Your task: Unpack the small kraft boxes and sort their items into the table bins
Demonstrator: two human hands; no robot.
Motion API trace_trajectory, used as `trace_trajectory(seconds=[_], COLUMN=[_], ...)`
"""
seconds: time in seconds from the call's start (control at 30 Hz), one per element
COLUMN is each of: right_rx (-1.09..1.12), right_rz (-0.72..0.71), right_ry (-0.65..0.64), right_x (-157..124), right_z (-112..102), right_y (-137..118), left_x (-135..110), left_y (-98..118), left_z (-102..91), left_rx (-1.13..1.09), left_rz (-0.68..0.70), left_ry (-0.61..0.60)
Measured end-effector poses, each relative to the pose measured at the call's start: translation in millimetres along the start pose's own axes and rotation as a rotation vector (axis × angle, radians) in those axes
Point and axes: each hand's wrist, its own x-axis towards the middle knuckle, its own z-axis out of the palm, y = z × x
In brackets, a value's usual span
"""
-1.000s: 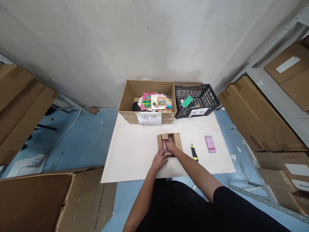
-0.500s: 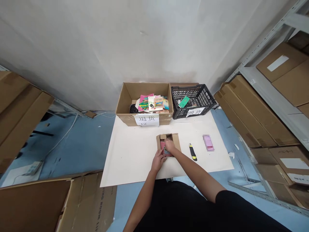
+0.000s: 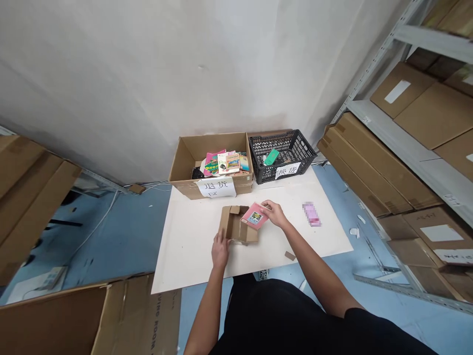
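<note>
Since the earlier frame, the pink book (image 3: 254,216) has risen from inside the small open carton (image 3: 224,219) to its right edge. Right hand (image 3: 276,214) pinches the book's right end; left hand (image 3: 220,249) grips the carton's near left corner. Judged: removal essentially done; book not yet set down, well apart from black plastic crate (image 3: 264,173).
</note>
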Motion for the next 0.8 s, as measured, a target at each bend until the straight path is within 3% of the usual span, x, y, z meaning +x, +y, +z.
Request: trace_trajectory(seconds=[0.1,0.2,0.3,0.4,0.47,0.53,0.67,0.73,0.8], right_rx=[0.028,-0.125,-0.342,-0.449,-0.49,-0.53,-0.636,-0.695,-0.718], right_rz=[0.058,0.148,0.219,0.263,0.306,0.355,0.417,0.406,0.391], right_ry=[-0.084,-0.2,-0.216,-0.186,-0.193,-0.281,-0.588,-0.654,-0.679], right_x=[4.5,6.3,-0.3,-19.6,-39.2,-62.2,-105.0,-117.3,-121.5], right_z=[-4.1,8.3,27.9,47.6,59.8,71.2,88.6,92.1,91.5], right_y=[18.0,41.6,66.1,89.9,104.6,117.8,137.3,143.6,148.6], left_x=[-7.7,-17.2,-24.8,-32.2,-36.7,-38.5,-23.3,-7.2,10.2], left_y=[-33.6,-56.2,-59.0,-40.8,-19.1,6.9,52.9,65.6,70.5], left_z=[-28.2,-56.1,-76.1,-78.6,-65.3,-39.0,37.5,74.1,102.7], left_rx=[0.058,0.097,0.115,0.098,0.051,-0.045,-0.304,-0.392,-0.434], left_rz=[-0.024,-0.06,-0.055,-0.039,-0.041,-0.025,0.042,-0.123,-0.269], left_ry=[0.068,0.059,0.062,0.154,0.214,0.176,-0.247,-0.408,-0.476])
